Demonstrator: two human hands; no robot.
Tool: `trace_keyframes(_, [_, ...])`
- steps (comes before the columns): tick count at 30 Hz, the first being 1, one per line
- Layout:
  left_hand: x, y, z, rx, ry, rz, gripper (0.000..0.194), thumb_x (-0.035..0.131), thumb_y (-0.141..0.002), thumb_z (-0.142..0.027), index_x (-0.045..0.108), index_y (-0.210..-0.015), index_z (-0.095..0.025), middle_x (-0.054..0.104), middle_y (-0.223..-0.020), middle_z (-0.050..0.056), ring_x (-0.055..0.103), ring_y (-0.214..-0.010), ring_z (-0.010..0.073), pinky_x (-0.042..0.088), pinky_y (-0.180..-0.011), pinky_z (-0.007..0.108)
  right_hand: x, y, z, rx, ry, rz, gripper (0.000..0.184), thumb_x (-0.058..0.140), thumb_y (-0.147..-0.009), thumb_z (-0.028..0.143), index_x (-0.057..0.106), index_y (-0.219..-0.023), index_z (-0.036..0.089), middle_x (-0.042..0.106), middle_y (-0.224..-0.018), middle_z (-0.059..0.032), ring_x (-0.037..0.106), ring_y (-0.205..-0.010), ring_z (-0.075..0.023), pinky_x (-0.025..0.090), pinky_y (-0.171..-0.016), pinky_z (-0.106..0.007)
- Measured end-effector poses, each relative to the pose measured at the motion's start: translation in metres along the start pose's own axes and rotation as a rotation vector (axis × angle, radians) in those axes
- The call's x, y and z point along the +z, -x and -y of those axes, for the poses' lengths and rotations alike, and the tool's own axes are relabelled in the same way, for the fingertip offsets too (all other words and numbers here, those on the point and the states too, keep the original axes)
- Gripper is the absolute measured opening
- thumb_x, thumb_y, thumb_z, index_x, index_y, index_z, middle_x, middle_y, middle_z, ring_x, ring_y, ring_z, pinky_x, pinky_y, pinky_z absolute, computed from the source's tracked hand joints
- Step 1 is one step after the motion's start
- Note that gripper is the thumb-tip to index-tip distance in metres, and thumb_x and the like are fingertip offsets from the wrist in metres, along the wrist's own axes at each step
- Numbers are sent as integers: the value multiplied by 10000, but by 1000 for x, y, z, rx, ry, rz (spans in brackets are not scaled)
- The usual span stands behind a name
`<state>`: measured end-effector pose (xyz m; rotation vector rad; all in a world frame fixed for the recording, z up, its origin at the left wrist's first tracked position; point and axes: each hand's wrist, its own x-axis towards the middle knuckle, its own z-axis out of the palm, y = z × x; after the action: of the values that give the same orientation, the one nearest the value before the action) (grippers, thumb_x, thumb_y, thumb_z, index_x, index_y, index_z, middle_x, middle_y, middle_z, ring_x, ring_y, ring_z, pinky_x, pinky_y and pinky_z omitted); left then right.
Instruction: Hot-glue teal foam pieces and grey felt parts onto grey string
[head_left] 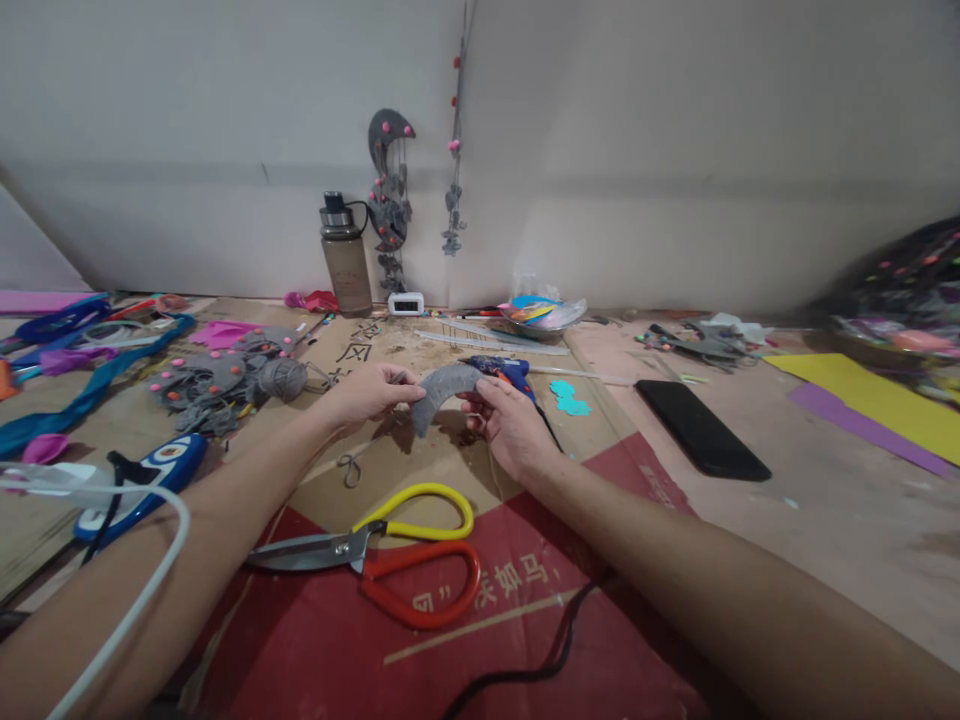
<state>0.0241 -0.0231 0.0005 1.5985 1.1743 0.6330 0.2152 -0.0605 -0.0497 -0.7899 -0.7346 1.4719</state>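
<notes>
A grey felt crescent (441,390) is held up between both hands over a sheet of cardboard (450,640). My left hand (367,392) pinches its left end, fingers closed on it. My right hand (506,425) grips the right end of the crescent. A blue glue gun (504,371) lies just behind the right hand, its black cord running toward me. Large scissors (382,555) with one yellow and one red handle lie on the cardboard below the hands.
A black phone (701,430) lies right of the hands. Grey felt pieces and a yarn ball (281,378) sit at left, with a water bottle (345,255), small white clock (406,303) and hanging felt mobile (390,200) by the wall. Yellow and purple sheets (877,400) lie far right.
</notes>
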Motion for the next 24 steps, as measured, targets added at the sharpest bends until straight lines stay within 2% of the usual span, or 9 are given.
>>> trace_keyframes(4, [-2, 0, 0, -32, 65, 3, 246, 687, -683, -370, 584, -697, -147, 357, -428, -81, 225, -352, 33, 109, -364, 203, -1, -1, -1, 4, 2, 4, 264, 715, -653, 331, 608, -850, 190, 675, -751, -3, 566, -631, -108, 406, -500, -203])
trace_keyframes(12, [-6, 0, 2, -50, 187, 98, 267, 683, -707, -407, 576, -734, -164, 276, -429, -94, 180, -366, 37, 87, -362, 192, -2, -1, -2, 6, -8, 4, 255, 712, -661, 310, 618, -862, 187, 676, -757, -11, 564, -617, -105, 415, -495, -200])
trace_keyframes(16, [-9, -1, 2, -46, 220, 102, 280, 685, -712, -416, 562, -718, -164, 278, -429, -91, 176, -367, 35, 81, -362, 189, -1, -1, -1, 10, -17, 14, 271, 714, -661, 299, 608, -883, 185, 679, -760, -12, 558, -598, -98, 418, -492, -197])
trace_keyframes(21, [-11, 0, 2, -24, 269, 171, 336, 647, -740, -475, 579, -724, -147, 260, -455, -90, 153, -375, 26, 69, -365, 190, -2, -1, -2, 5, -24, 6, 245, 714, -665, 275, 595, -860, 189, 673, -759, -10, 554, -594, -93, 419, -482, -186])
trace_keyframes(24, [-10, 2, 0, -13, 253, 151, 334, 671, -718, -470, 593, -762, -148, 314, -473, -85, 186, -370, 20, 92, -360, 178, -2, -1, -1, 8, -32, -3, 243, 709, -669, 264, 584, -865, 194, 671, -755, -7, 551, -586, -86, 413, -476, -176])
